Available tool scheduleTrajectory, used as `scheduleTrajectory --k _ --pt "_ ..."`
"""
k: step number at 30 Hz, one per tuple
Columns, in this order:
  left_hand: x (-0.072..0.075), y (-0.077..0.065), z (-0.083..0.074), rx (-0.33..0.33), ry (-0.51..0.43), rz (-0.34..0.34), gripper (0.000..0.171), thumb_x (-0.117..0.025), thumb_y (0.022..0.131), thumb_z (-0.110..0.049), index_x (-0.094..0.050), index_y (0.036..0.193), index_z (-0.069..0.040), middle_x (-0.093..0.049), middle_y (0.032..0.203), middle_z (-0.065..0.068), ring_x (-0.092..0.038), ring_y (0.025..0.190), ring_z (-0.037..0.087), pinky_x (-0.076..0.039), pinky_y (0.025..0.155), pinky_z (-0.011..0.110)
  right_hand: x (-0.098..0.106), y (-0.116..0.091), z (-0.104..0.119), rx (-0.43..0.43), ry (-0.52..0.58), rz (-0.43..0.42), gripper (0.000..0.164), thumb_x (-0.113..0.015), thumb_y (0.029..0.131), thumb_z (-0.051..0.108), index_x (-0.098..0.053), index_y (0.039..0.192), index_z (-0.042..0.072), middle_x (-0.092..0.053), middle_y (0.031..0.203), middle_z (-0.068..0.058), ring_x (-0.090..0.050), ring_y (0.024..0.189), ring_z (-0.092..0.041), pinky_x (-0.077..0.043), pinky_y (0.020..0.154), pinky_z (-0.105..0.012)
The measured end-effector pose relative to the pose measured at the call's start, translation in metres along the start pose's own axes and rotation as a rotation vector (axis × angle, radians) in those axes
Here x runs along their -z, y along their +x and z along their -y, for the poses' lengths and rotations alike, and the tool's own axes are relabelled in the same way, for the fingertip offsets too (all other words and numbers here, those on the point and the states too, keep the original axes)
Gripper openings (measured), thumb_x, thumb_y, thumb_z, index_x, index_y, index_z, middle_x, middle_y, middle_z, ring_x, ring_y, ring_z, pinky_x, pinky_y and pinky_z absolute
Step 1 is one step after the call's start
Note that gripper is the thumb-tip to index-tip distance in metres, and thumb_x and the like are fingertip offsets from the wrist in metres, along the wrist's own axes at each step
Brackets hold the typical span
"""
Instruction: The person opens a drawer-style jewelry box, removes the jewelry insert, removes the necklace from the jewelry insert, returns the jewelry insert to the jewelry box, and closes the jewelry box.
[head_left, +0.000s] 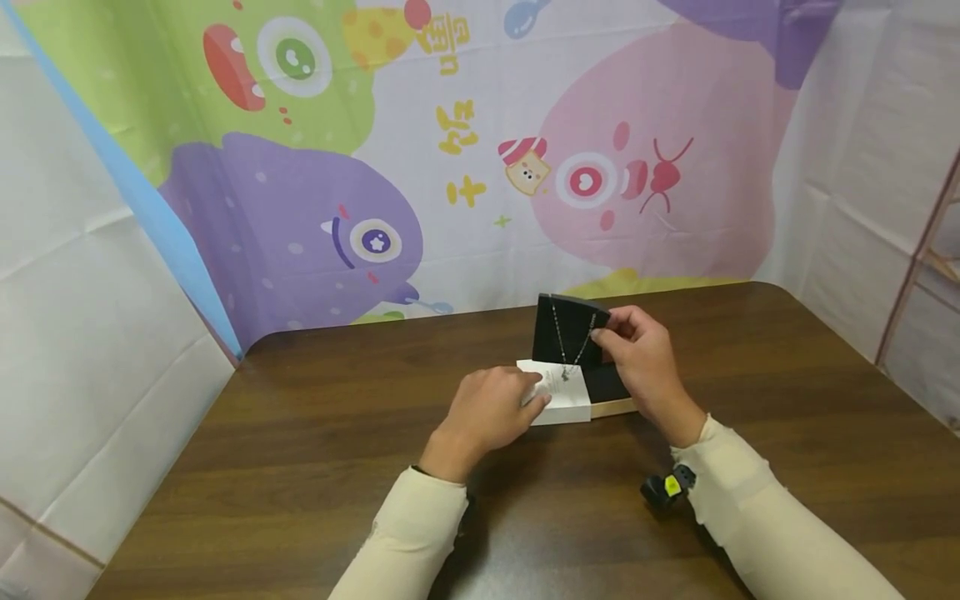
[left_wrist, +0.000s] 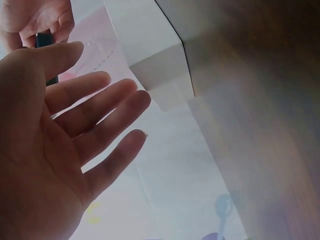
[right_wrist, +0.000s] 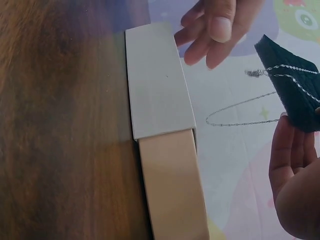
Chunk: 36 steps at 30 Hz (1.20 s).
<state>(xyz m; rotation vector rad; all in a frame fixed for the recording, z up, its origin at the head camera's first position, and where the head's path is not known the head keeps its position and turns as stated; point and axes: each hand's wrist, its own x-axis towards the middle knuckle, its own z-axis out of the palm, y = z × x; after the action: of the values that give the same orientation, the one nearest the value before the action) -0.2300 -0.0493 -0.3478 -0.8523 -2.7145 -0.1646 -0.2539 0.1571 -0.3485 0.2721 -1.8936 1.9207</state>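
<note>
The left hand (left_wrist: pixel 65 135) is nearest, palm in sight, its fingers slightly bent and spread apart, with nothing in their grip. Farther off, the right hand (left_wrist: pixel 37 17) holds a dark pad (left_wrist: pixel 44 41), partly hidden behind the near thumb. Near the pad hangs a thin chain (left_wrist: pixel 109 56). A white box (left_wrist: pixel 150 40) sits on the brown desk (left_wrist: pixel 265 125); a pale printed cloth (left_wrist: pixel 165 150) forms the far background.

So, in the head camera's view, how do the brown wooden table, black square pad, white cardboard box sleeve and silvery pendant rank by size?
1. Brown wooden table
2. Black square pad and white cardboard box sleeve: they look too alike to rank
3. Silvery pendant, smallest
</note>
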Motion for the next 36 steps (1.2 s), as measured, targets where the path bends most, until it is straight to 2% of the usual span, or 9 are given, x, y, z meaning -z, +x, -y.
scheduleTrajectory --k 5,8,16,21,25,31,36 --pt "0.001 0.001 -0.006 -0.03 0.045 -0.044 0.033 -0.053 0.091 -0.042 -0.071 0.104 -0.018 -0.069 0.087 -0.002 -0.064 0.076 0.015 -0.049 0.064 0.035 -0.001 -0.001 0.001 0.016 -0.016 0.018 0.014 -0.065 0.081 -0.003 -0.055 0.09 -0.005 -0.053 0.074 -0.006 -0.054 0.063 -0.014 -0.049 0.056 -0.025" --pt "0.001 0.002 -0.008 -0.038 0.059 -0.048 0.034 -0.053 0.091 -0.043 -0.071 0.105 -0.018 -0.069 0.088 -0.002 -0.063 0.077 0.015 -0.049 0.065 0.035 -0.001 -0.001 0.001 0.02 -0.022 0.031 0.014 -0.065 0.082 -0.002 -0.055 0.091 -0.006 -0.053 0.075 -0.006 -0.054 0.063 -0.014 -0.05 0.056 -0.025" --pt "0.001 0.002 -0.011 -0.027 0.087 -0.075 0.035 -0.052 0.091 -0.043 -0.071 0.099 -0.016 -0.067 0.082 -0.001 -0.061 0.073 0.016 -0.048 0.063 0.036 -0.004 -0.006 0.015 0.013 -0.009 0.053 0.013 -0.062 0.082 -0.007 -0.053 0.09 -0.01 -0.052 0.074 -0.006 -0.054 0.063 -0.014 -0.05 0.055 -0.025" --pt "0.0 0.001 -0.013 -0.018 0.092 -0.081 0.035 -0.052 0.091 -0.045 -0.071 0.098 -0.017 -0.067 0.08 -0.001 -0.061 0.072 0.017 -0.047 0.061 0.036 -0.008 -0.013 0.03 0.002 -0.03 0.068 0.012 -0.061 0.082 -0.007 -0.053 0.09 -0.011 -0.052 0.075 -0.007 -0.054 0.063 -0.013 -0.05 0.056 -0.025" --pt "-0.001 0.001 -0.015 -0.018 0.091 -0.09 0.036 -0.05 0.092 -0.047 -0.071 0.099 -0.018 -0.066 0.076 -0.002 -0.061 0.069 0.017 -0.047 0.057 0.036 -0.01 -0.014 0.033 0.006 -0.03 0.074 0.012 -0.061 0.082 -0.007 -0.053 0.09 -0.012 -0.052 0.075 -0.008 -0.053 0.061 -0.014 -0.049 0.056 -0.025" --pt "-0.002 0.001 -0.016 0.008 0.076 -0.14 0.037 -0.047 0.093 -0.049 -0.064 0.076 -0.02 -0.055 0.057 -0.003 -0.055 0.053 0.018 -0.039 0.044 0.034 -0.012 -0.015 0.033 0.016 -0.025 0.08 0.012 -0.061 0.082 -0.006 -0.054 0.09 -0.011 -0.053 0.075 -0.008 -0.054 0.062 -0.013 -0.049 0.055 -0.025" --pt "-0.002 0.001 -0.018 0.041 0.054 -0.176 0.041 -0.046 0.092 -0.051 -0.063 0.071 -0.02 -0.045 0.049 -0.006 -0.049 0.046 0.014 -0.033 0.039 0.03 -0.013 -0.016 0.033 0.011 -0.028 0.09 0.012 -0.061 0.083 -0.005 -0.053 0.09 -0.011 -0.053 0.076 -0.01 -0.055 0.064 -0.015 -0.05 0.056 -0.026"
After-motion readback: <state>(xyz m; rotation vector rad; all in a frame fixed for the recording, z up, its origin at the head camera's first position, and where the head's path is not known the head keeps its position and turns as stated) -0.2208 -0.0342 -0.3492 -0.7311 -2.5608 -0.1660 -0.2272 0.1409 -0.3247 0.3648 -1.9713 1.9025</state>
